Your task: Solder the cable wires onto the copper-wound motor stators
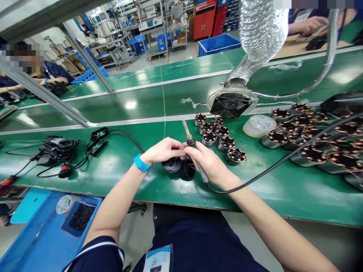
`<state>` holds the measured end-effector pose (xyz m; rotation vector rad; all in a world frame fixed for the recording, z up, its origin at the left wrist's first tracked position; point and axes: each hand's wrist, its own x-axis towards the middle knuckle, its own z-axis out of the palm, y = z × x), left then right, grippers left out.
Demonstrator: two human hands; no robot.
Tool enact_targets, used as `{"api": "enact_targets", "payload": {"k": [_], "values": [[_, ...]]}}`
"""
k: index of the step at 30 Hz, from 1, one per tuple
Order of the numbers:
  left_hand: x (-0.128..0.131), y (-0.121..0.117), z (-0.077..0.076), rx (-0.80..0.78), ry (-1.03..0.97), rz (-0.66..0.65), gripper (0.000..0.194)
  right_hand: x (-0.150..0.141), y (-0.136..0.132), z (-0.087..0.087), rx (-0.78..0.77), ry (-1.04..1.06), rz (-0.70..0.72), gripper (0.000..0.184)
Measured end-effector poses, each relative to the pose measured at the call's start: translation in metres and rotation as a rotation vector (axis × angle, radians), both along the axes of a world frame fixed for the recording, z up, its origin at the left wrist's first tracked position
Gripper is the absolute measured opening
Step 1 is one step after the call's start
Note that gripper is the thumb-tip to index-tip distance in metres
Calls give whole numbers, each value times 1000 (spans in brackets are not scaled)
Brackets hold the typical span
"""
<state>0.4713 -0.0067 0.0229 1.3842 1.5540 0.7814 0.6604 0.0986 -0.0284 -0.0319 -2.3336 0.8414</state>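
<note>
A right hand point(208, 162) grips a soldering iron point(193, 149), fingers closed around its handle, tip pointing up. The left hand point(164, 150) pinches, fingertips together, above a black round part point(178, 166) on the green bench point(127, 177), with copper-wound motor stators point(219, 138) just behind.

Stators point(218, 136) lie behind the hands point(187, 155), cables point(58, 151) left, fan point(231, 104) behind.

The long flat counter point(272, 192) is surfaced in glossy green, edged with pale strips. A bright blue wristband point(141, 163) is worn on the left arm. The round metal motor stators point(227, 142) are seen as silver rims around copper-orange and black windings. The ribbed flexible duct point(259, 34) is silver foil. The plastic bin point(45, 234) below is blue. The soldering iron's cable point(272, 166) is black.
</note>
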Motion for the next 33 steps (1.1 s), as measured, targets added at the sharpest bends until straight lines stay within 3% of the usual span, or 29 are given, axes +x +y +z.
{"api": "enact_targets", "payload": {"k": [6,14,17,23,33], "values": [[6,1,3,20,44,56,20,-2,1,-7,18,139,-34,21],[5,1,6,144,229,11,20,1,2,-12,-370,196,-115,23],[7,2,4,156,270,-11,18,0,2,-13,-437,210,-125,28],[14,4,0,176,374,3,20,-3,0,-11,-316,279,-175,32],[11,2,-10,263,270,128,20,-12,3,-13,-65,298,-146,26]]}}
